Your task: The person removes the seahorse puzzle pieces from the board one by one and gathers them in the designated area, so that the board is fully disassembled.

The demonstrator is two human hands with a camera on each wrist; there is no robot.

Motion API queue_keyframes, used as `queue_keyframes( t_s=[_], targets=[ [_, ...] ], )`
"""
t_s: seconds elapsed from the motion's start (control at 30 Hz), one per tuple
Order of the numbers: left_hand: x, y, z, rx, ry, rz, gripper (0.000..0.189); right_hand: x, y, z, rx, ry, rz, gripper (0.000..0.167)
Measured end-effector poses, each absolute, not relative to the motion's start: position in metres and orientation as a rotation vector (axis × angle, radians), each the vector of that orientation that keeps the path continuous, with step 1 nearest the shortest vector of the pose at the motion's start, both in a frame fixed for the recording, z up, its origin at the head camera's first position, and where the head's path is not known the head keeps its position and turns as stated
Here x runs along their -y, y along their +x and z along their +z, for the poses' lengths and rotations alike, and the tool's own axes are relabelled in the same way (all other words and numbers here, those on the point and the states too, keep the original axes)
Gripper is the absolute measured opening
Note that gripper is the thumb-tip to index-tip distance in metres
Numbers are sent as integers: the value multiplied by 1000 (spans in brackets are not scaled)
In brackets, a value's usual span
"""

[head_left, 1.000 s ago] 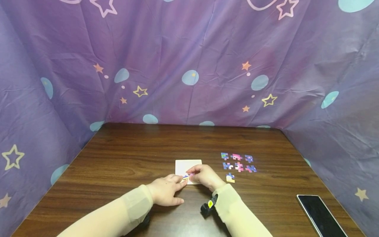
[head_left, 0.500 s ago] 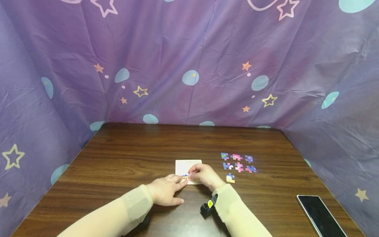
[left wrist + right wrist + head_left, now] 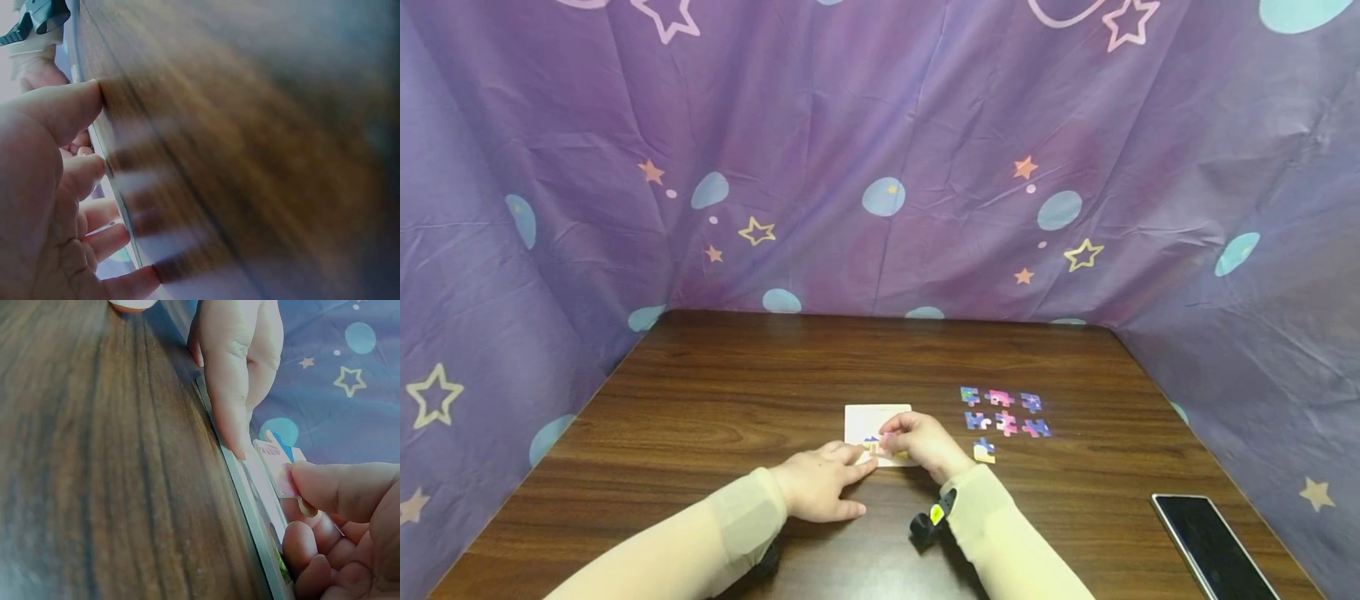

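Note:
A small white puzzle board (image 3: 874, 414) lies on the table, with some blue and yellow picture showing near its front. My left hand (image 3: 820, 483) lies with fingers spread, its fingertips on the board's left and front part. Over the board's right part, my right hand (image 3: 925, 446) pinches a jigsaw piece (image 3: 279, 470) between thumb and fingers. In the right wrist view that piece is tilted, just above the board, beside a left fingertip. Fingers hide much of the board's front half. In the left wrist view, my left fingertips touch the table and board edge.
Several loose jigsaw pieces (image 3: 1006, 422) lie in rows right of the board, with a yellow and blue jigsaw piece (image 3: 983, 452) nearest my right wrist. A phone (image 3: 1212, 546) lies at the front right. Purple cloth (image 3: 880, 258) hangs around the table (image 3: 760, 375).
My right hand has shifted slightly to the right over the board with the pinched jigsaw piece. More of the blue and yellow picture shows. My left hand has stayed nearly still.

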State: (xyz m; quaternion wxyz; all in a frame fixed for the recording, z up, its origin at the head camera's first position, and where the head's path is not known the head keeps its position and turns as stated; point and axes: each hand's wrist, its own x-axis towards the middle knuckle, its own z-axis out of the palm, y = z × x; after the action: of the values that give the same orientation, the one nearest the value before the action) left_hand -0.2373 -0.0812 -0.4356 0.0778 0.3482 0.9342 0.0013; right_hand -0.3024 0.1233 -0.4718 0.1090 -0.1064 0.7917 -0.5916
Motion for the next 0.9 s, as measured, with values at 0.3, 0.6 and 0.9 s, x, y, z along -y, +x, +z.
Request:
queue_keyframes(
  t_s=[0.3,0.6,0.9],
  targets=[
    [80,-238,-436,-2796,1028,-9,68,-130,-307,-471,-2282,-296,-1780,21],
    [79,-237,-436,-2788,1006,-1,68,-138,-307,-463,-2223,-316,-1782,20],
    [79,-237,-435,-2787,986,12,69,-147,-307,-460,-2071,-247,-1883,10]
  ],
)
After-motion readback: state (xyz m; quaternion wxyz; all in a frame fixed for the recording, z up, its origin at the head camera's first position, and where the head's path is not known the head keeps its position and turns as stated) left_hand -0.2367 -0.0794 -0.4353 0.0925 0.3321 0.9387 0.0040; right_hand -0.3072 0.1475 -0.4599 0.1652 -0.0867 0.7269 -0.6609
